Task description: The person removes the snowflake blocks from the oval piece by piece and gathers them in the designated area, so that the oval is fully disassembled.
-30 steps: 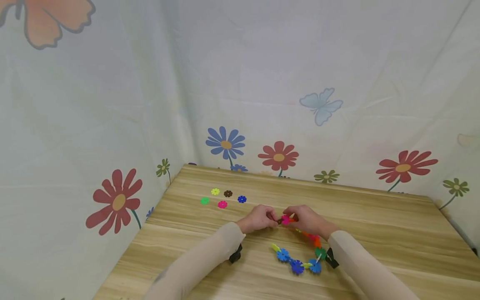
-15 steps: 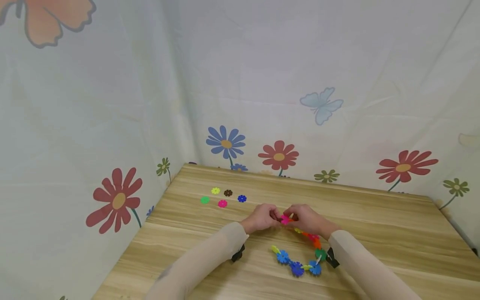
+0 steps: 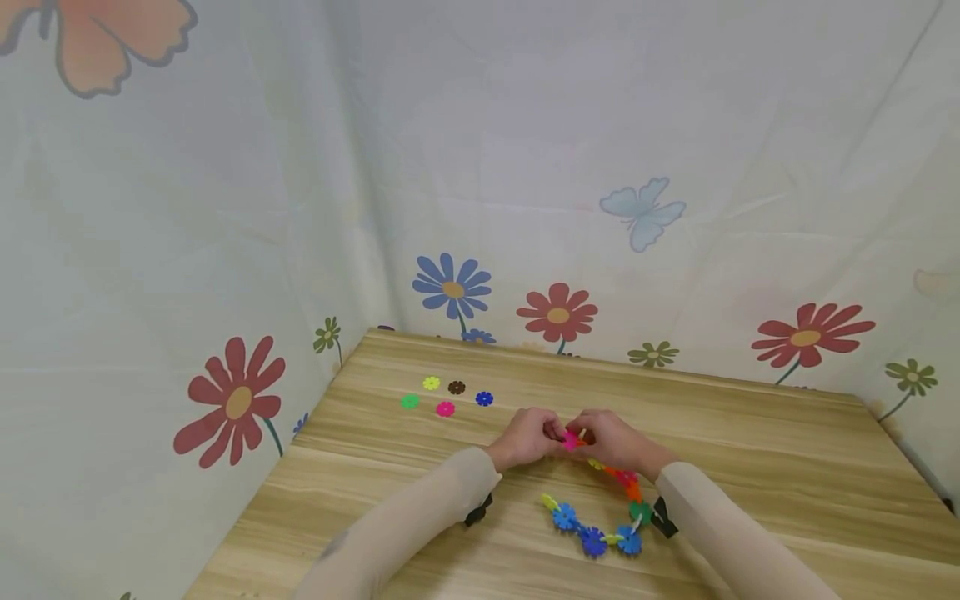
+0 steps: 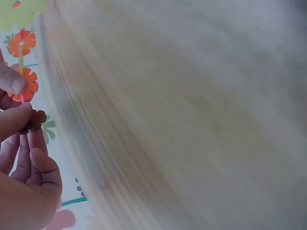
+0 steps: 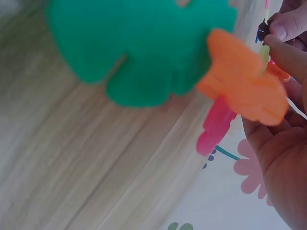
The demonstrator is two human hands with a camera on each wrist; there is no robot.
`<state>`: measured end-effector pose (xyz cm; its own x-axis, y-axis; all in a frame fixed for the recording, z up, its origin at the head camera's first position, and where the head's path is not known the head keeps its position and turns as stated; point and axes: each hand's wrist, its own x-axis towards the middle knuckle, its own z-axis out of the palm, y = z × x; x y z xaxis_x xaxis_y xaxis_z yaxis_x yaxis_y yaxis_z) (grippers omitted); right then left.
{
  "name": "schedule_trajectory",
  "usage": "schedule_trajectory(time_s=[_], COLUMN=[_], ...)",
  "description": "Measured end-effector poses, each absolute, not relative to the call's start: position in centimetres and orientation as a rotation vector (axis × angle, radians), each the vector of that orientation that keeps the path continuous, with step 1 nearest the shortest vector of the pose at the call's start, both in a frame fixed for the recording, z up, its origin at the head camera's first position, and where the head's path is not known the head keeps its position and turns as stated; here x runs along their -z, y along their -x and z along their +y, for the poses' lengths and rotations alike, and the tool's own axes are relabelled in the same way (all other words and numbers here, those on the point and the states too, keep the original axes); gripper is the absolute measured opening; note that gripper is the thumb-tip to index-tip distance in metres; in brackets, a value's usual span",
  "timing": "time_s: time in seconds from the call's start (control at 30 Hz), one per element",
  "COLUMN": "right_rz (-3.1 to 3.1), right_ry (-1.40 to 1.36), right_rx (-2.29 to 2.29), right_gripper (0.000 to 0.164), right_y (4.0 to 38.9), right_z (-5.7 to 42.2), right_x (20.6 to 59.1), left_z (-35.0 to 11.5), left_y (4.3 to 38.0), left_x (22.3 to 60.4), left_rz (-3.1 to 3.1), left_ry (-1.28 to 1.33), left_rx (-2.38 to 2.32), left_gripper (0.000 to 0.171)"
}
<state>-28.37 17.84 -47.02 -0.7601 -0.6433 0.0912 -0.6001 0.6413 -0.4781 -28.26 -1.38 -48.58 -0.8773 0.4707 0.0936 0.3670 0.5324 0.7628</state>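
Observation:
My left hand [image 3: 527, 435] pinches a brown snowflake disc [image 4: 36, 120], which shows in the left wrist view and is hidden in the head view. Against it stands a pink snowflake disc [image 3: 571, 440], the end piece of a linked chain. My right hand [image 3: 617, 440] holds that end of the chain, with thumb and fingers around an orange disc [image 4: 29, 85]. From there the chain curves over the table through a green disc [image 3: 640, 512] and blue discs [image 3: 593, 542] to a yellow one [image 3: 550, 502]. Whether brown and pink are fully slotted together, I cannot tell.
Several loose snowflake discs lie at the back left of the wooden table [image 3: 360, 467]: yellow [image 3: 431, 382], brown [image 3: 457, 387], blue [image 3: 484, 398], pink [image 3: 446, 409] and green [image 3: 409, 401]. A flower-printed curtain [image 3: 480, 167] hangs behind the table and along its left side.
My left hand has shifted slightly right, closer to the right hand, and the brown disc has gone out of sight behind its fingers. The right hand stays nearly still.

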Motion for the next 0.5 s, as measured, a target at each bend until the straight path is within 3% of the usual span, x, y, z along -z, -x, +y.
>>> schedule_trajectory(time_s=[0.5], right_rz=[2.741], right_ry=[1.005], right_rx=[0.724], right_gripper=[0.025], right_y=[28.3], right_z=[17.96], right_x=[46.69], left_z=[-1.03], left_y=[28.17], left_x=[47.94], left_rz=[2.738], left_ry=[-0.78], left_rx=[-1.124], left_gripper=[0.013])
